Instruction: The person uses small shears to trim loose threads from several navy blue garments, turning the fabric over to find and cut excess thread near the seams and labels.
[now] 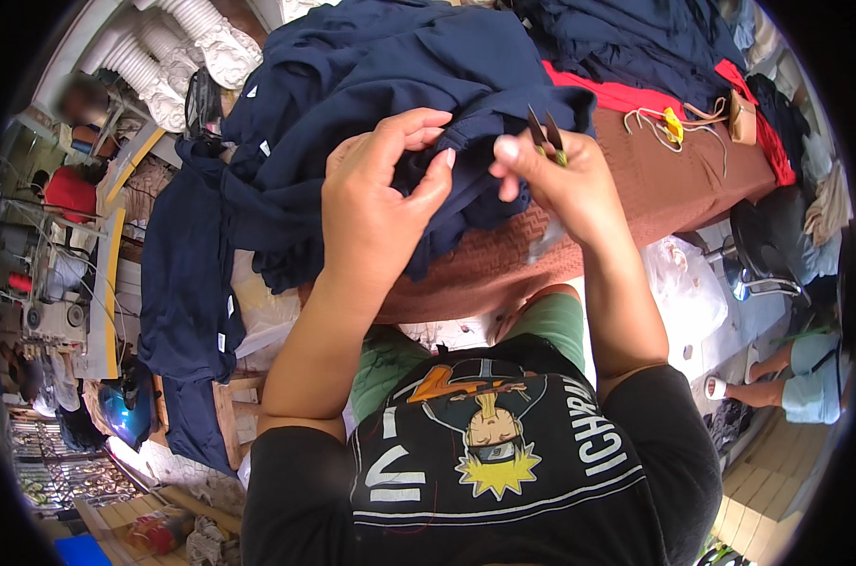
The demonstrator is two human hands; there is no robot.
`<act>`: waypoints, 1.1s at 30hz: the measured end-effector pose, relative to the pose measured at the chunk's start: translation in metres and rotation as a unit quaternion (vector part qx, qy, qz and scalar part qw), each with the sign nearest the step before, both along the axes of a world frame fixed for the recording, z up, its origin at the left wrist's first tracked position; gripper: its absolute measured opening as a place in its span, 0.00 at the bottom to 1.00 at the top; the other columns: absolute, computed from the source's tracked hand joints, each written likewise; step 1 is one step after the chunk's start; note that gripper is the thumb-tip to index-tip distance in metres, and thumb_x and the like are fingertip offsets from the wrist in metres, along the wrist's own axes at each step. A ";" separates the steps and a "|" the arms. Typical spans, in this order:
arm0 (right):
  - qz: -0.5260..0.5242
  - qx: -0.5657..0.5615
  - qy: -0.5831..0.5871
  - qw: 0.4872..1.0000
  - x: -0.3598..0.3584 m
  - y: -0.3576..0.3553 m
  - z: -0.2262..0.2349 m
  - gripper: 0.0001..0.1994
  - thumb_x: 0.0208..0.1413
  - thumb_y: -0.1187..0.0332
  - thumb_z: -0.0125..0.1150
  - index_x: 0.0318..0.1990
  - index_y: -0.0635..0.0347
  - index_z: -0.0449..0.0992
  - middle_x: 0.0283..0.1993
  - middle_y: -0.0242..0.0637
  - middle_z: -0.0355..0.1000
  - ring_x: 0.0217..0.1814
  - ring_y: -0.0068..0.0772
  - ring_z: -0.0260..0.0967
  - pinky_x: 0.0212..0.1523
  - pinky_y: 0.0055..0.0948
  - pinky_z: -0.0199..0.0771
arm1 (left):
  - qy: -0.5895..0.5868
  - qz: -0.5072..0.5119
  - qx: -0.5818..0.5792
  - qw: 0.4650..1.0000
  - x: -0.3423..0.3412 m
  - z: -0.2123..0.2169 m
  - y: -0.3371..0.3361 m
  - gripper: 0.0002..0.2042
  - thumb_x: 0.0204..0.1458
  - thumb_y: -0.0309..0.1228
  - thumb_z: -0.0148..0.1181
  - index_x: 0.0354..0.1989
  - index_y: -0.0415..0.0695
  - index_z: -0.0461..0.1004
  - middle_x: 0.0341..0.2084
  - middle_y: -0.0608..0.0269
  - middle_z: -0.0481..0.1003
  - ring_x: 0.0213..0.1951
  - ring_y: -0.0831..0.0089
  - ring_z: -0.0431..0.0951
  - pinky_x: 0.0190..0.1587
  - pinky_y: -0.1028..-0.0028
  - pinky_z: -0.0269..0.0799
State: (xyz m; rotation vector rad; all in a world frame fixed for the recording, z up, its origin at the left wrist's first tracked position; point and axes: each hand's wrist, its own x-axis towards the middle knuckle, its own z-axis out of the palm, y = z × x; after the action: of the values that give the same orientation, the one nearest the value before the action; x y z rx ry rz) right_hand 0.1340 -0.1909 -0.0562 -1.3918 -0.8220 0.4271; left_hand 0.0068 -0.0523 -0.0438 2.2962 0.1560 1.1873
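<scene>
A large heap of navy blue garments [352, 57] covers the left and middle of the surface in front of me. Over one fold with a stitched seam hovers my left hand [376, 189], its thumb and curved fingers apart and navy cloth showing in the gap. Whether it touches the cloth is hard to make out. To its right, my right hand [565, 179] is closed around small thread snips [547, 137]. Their dark pointed blades stand upward, slightly apart, in front of the navy cloth. Most of the snips' handle is hidden in the palm.
Brown textured cloth [673, 189] covers the table. More navy garments [635, 47] and red fabric [616, 91] lie at the back right, beside tangled cord [673, 127]. Sewing machines [55, 321] stand at left. A plastic bag [682, 283] and another person's legs [772, 368] are at right.
</scene>
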 end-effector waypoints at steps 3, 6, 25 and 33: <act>-0.056 0.074 -0.186 0.978 -0.007 -0.003 0.000 0.06 0.47 0.75 0.70 0.32 0.62 0.79 0.27 0.30 0.74 0.25 0.18 0.69 0.28 0.17 0.68 | 0.007 -0.043 -0.095 0.995 -0.002 0.003 0.002 0.12 0.48 0.19 0.63 0.43 0.39 0.79 0.37 0.63 0.80 0.40 0.79 0.77 0.47 0.79 0.71; -0.097 0.143 -0.394 0.902 -0.011 0.009 0.010 0.14 0.40 0.81 0.69 0.37 0.57 0.80 0.33 0.32 0.75 0.30 0.26 0.74 0.30 0.23 0.74 | 0.001 -0.063 -0.105 0.992 -0.003 0.004 0.004 0.11 0.49 0.19 0.63 0.42 0.40 0.80 0.36 0.63 0.79 0.40 0.79 0.77 0.46 0.79 0.71; -0.058 -0.019 -0.280 0.958 -0.008 -0.021 0.023 0.15 0.48 0.65 0.71 0.39 0.63 0.73 0.30 0.34 0.72 0.30 0.23 0.70 0.32 0.22 0.69 | 0.003 -0.001 0.034 0.999 -0.009 0.001 0.004 0.19 0.44 0.22 0.68 0.46 0.46 0.77 0.33 0.68 0.81 0.38 0.78 0.79 0.57 0.71 0.62; -0.093 0.067 -0.410 0.905 -0.008 -0.007 0.010 0.10 0.48 0.71 0.69 0.35 0.63 0.75 0.33 0.38 0.73 0.33 0.38 0.74 0.33 0.29 0.73 | -0.008 -0.001 0.015 1.000 -0.008 0.000 -0.002 0.21 0.43 0.21 0.68 0.48 0.45 0.74 0.32 0.70 0.81 0.40 0.78 0.78 0.59 0.70 0.58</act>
State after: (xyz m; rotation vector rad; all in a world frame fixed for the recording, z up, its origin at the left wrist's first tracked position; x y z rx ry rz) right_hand 0.1260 -0.1980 -0.0463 -1.5024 -1.3456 -0.4034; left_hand -0.0009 -0.0539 -0.0440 2.3103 0.1310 1.2153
